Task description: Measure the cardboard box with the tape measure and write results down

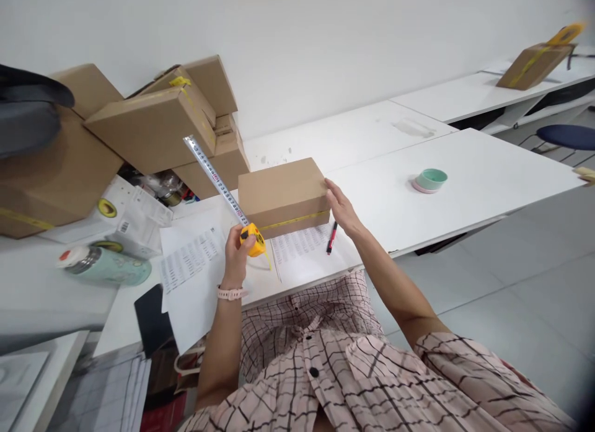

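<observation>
My left hand (237, 252) is closed around a yellow tape measure (255, 241). Its blade (216, 180) sticks out up and to the left, past the left end of a closed cardboard box (283, 187). The box lies on the white table, with a yellow strip along its front side. My right hand (343, 207) rests against the right end of that box, fingers stretched out. Partly beneath the box is a printed sheet (297, 249). A red and black pen (331, 238) lies on it, just below my right hand.
Cardboard boxes (153, 122) are piled at the left. Near them are printed papers (190, 258), a green bottle (111, 264) and a black flat item (152, 320). A green and pink bowl (430, 180) stands at right. Another box (532, 66) sits on the far table, by a blue stool (567, 136).
</observation>
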`<state>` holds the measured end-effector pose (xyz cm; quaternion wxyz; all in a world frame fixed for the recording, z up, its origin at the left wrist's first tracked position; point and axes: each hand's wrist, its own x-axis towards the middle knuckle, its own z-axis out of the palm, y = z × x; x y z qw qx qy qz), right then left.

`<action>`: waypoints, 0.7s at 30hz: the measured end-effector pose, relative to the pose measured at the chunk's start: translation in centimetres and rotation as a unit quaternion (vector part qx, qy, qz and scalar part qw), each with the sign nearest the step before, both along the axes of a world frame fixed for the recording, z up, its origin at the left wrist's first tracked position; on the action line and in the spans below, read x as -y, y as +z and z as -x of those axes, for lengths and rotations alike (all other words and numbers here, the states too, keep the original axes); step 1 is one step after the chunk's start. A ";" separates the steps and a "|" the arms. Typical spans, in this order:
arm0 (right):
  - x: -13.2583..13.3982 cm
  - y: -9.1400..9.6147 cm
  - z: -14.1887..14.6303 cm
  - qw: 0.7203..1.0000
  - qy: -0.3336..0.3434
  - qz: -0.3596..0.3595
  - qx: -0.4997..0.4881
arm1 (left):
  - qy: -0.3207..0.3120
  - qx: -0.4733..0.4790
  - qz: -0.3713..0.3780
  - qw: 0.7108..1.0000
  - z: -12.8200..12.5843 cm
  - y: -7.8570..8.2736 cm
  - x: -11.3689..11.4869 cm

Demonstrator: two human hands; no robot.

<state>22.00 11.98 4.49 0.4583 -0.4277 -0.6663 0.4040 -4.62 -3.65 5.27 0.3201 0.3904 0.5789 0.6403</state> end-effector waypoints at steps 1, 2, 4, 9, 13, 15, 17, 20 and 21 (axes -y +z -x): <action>-0.3 0.6 0.4 0.999 -0.002 -0.023 0.027 | -0.011 0.005 -0.006 1.000 0.3 0.6 -0.7; -0.8 1.3 0.9 0.997 -0.014 -0.047 0.057 | -0.021 0.008 -0.012 1.000 0.5 1.3 -1.2; -1.9 2.9 1.6 0.988 -0.054 -0.088 0.116 | -0.034 0.007 -0.027 0.999 0.9 2.8 -2.3; -5.1 6.6 3.6 0.948 -0.137 -0.154 0.241 | -0.040 0.022 -0.031 0.999 2.2 5.7 -4.6; -7.3 8.2 5.1 0.916 -0.092 -0.224 0.320 | 0.007 0.016 -0.045 0.999 1.7 6.8 -4.9; -8.4 8.6 5.7 0.914 -0.048 -0.221 0.337 | 0.023 0.010 -0.072 0.997 0.1 7.0 -4.2; -9.3 8.8 6.3 0.915 -0.033 -0.210 0.344 | -0.013 0.021 -0.067 0.997 -2.2 6.7 -3.3; -10.2 9.0 6.9 0.911 -0.043 -0.207 0.355 | -0.118 0.056 0.009 0.991 -6.0 4.9 -2.1; -10.3 9.0 7.1 0.908 -0.047 -0.207 0.362 | -0.146 0.068 0.034 0.986 -7.1 4.0 -1.9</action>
